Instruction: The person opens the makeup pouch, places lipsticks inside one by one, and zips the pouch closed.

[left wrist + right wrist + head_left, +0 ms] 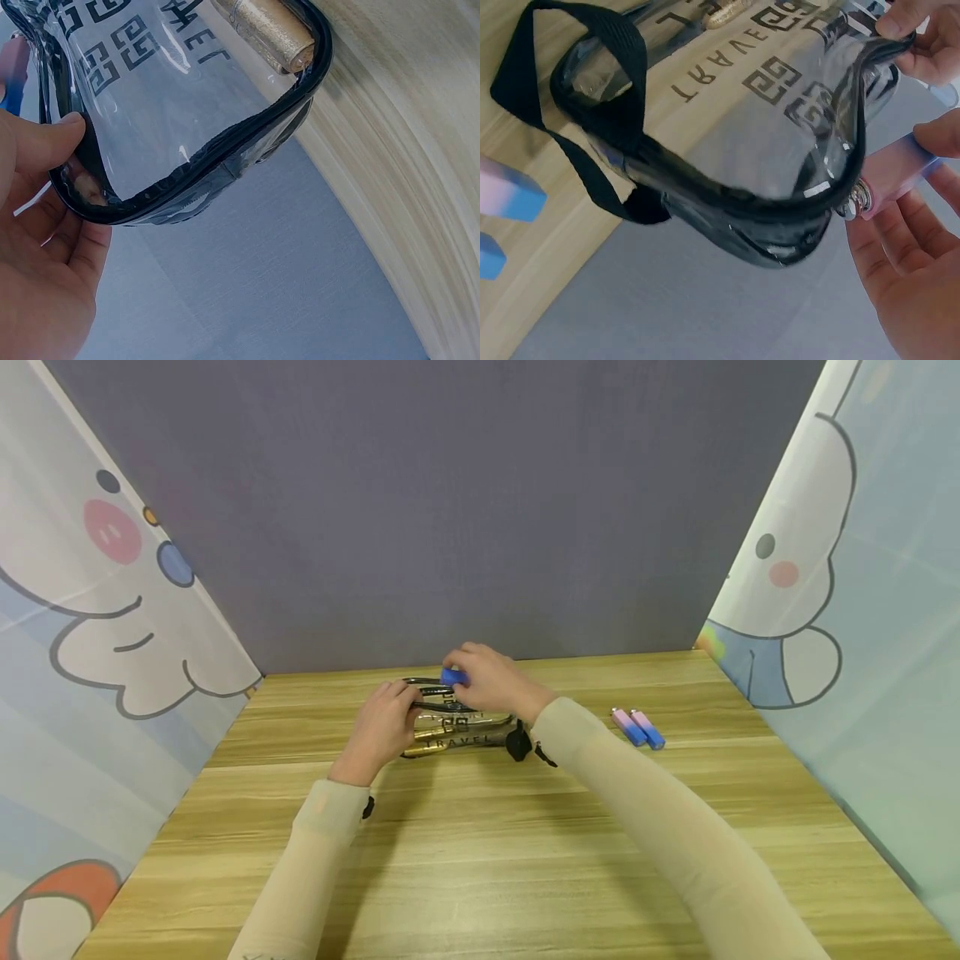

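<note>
A clear bag [468, 724] with black edging and dark lettering lies on the table, a gold item [289, 41] inside it. My left hand [384, 722] pinches the bag's black rim at its left end, thumb on the near side in the left wrist view. Between the thumb and fingers of my right hand [487, 679] is a pink-and-blue tube [900, 174], its silvery end against the bag's black rim in the right wrist view. Whether that end is inside the opening, I cannot tell.
Two pink-and-blue tubes [637, 728] lie side by side on the wooden table [480, 860], right of the bag. A black strap [577, 161] loops from the bag's right end. A grey panel [450, 510] stands behind, with printed cloths [885, 568] at the sides.
</note>
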Tool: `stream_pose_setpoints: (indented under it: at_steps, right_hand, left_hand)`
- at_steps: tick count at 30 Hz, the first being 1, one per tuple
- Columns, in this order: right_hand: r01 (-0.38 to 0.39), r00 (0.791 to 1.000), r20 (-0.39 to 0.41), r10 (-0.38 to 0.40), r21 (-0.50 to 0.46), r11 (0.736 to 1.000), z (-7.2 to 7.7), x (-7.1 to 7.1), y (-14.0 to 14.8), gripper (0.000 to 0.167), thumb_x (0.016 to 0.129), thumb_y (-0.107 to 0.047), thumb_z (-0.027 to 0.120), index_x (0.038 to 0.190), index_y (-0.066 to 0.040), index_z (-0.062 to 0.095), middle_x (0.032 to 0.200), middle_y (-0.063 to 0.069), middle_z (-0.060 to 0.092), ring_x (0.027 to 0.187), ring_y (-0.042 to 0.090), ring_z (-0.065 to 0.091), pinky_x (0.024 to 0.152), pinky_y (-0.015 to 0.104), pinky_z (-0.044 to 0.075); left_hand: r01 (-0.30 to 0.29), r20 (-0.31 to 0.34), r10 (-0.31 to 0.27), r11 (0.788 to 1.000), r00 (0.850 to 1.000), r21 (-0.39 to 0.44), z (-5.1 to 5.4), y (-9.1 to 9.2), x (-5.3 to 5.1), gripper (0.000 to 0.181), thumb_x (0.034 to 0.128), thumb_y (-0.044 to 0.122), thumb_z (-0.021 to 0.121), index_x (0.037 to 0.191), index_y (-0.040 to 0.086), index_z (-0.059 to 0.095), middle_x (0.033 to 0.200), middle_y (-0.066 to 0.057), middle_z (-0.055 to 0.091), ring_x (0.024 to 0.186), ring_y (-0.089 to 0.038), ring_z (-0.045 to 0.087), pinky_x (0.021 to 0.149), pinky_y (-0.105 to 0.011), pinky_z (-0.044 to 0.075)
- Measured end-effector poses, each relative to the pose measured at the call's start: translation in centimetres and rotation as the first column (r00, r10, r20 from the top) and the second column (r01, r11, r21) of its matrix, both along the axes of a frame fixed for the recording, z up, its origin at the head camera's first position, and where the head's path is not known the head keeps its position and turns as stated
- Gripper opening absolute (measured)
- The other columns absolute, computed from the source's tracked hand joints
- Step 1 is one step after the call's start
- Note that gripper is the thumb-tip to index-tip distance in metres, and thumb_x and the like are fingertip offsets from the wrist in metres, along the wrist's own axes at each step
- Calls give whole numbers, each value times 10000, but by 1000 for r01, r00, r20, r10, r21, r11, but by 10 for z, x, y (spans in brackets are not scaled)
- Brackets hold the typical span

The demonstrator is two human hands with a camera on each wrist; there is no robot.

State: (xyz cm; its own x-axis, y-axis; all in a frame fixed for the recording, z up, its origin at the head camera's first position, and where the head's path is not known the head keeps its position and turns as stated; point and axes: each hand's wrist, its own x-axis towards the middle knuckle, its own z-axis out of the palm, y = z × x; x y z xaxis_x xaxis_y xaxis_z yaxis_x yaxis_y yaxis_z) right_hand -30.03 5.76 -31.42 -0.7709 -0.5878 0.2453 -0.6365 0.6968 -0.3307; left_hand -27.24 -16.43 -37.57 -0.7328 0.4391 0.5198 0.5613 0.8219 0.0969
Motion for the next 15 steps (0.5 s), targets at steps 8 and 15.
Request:
stream_pose_setpoints:
  at_steps: [8, 15]
  right_hand:
    - [10, 1000, -5, -10, 73, 997, -12, -1, -6, 350, 992, -187, 636, 1340, -147, 633, 1170, 26, 595, 969, 172, 562, 841, 327, 529]
    - [22, 996, -92, -6, 177, 984, -16, -1, -12, 351, 1008, -202, 630, 1351, -130, 640, 1179, 46, 612, 1040, 205, 583, 906, 337, 525]
  left_hand:
    - [4, 4, -4, 1000, 1000, -1, 0, 0, 0, 72, 913, -5, 726, 963, 22, 683, 944, -93, 640, 854, -282, 565, 804, -423, 506]
    - [3, -7, -2, 1000, 1000, 1, 0, 0, 0, 72, 909, -2, 731, 958, 20, 685, 949, -97, 648, 865, -288, 578, 819, -429, 512]
